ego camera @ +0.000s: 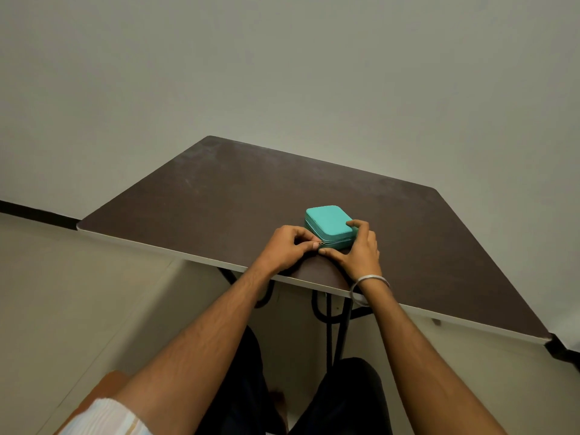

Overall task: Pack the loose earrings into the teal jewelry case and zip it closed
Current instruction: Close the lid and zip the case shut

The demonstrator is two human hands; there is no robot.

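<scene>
**newbie_packs:** how's that little case to handle? Looks fiddly.

**me:** Not bad. The teal case (328,222) feels to me like a light, stiffish padded box, slightly grippy cover, nothing fragile on the outside. It sits on the brown table (219,196) near the front edge, lid down. My right hand (357,249) is spread around its corner at 3 o'clock, thumb laid along the front wall at 6, fingertips on the lid, so it shouldn't skate when I tug. My left hand (287,246) has thumb and forefinger pressed together on the tiny gold zip pull (320,243) at the case's 7 o'clock corner.

**newbie_packs:** earrings in already?

**me:** Can't see inside, it's shut. No loose earrings show on the table, so I'd guess they're packed. The zip looks run along the front; whether it's fully home I can't tell.

**newbie_packs:** tip?

**me:** Hold the body, pull the tab along the seam, not upward.
</scene>
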